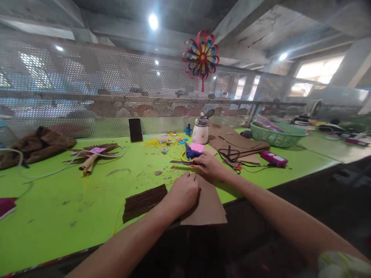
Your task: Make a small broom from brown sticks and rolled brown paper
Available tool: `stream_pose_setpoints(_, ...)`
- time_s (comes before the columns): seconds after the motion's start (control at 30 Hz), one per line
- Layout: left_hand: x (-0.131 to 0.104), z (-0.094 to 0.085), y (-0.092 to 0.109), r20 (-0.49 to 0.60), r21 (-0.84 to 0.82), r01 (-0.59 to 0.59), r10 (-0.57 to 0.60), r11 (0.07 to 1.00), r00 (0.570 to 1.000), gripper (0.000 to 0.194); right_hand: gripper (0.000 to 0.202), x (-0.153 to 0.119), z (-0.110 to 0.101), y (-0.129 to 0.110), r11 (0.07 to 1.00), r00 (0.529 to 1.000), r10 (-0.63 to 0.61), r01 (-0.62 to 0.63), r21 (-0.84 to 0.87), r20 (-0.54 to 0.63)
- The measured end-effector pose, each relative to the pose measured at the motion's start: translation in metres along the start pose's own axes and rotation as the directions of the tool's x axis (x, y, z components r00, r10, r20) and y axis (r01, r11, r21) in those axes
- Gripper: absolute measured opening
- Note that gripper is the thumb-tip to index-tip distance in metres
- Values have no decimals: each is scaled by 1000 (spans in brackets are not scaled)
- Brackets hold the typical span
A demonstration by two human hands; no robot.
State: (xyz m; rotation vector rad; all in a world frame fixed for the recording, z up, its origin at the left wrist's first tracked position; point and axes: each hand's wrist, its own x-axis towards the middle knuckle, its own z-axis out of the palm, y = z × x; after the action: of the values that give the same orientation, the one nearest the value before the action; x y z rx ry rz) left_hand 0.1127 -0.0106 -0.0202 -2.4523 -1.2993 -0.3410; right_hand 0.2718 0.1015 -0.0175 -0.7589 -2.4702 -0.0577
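Your brown paper (210, 204) lies at the near edge of the green table (95, 208), partly under your left hand (184, 193) and reaching slightly over the edge. Work on it looks to be at an early stage: its visible part shows no pleats or attached pieces, while the dark bundle (145, 200) beside your left forearm is already pleated in close ridges. How much remains beyond that, you cannot judge from here. The paper itself is plain, matt and mostly flat, with straight sides and a stepped lower right corner that suggests more than one layer. Your left fingers are curled together over it, tips hidden, so I cannot tell whether they pinch it. Your right hand (208, 164) is at the blue tool (191, 151); whether its fingers are clamped on it, I cannot tell.
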Motion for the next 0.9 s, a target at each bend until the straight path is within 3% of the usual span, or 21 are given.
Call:
stream_pose_setpoints(0.13,-2,1,2,-37,21,-4,4,1000,999,22,20,10,6,0,999,995,50,-50,6,-84)
stream_pose_setpoints(0.27,-4,-1,2,-55,27,-26,28,999,998,21,24,-15,-5,-11,995,990,97,-94,41,-103)
stream_pose_setpoints(0.4,-3,-2,2,-53,28,-56,57,998,997,19,21,-48,-22,-25,998,994,58,-57,-10,91)
stream_pose_setpoints(0.5,-3,-1,1,-72,36,-24,27,999,997,18,28,-56,-30,-30,993,972,94,-78,-84,214)
stream_pose_setpoints(0.67,-5,3,1,-90,34,27,-23,999,996,21,30,-38,-30,-24,965,910,251,-263,-8,329)
stream_pose_setpoints(0.9,-8,2,4,-116,54,53,-46,997,992,23,19,-18,-19,-3,914,852,323,-394,98,413)
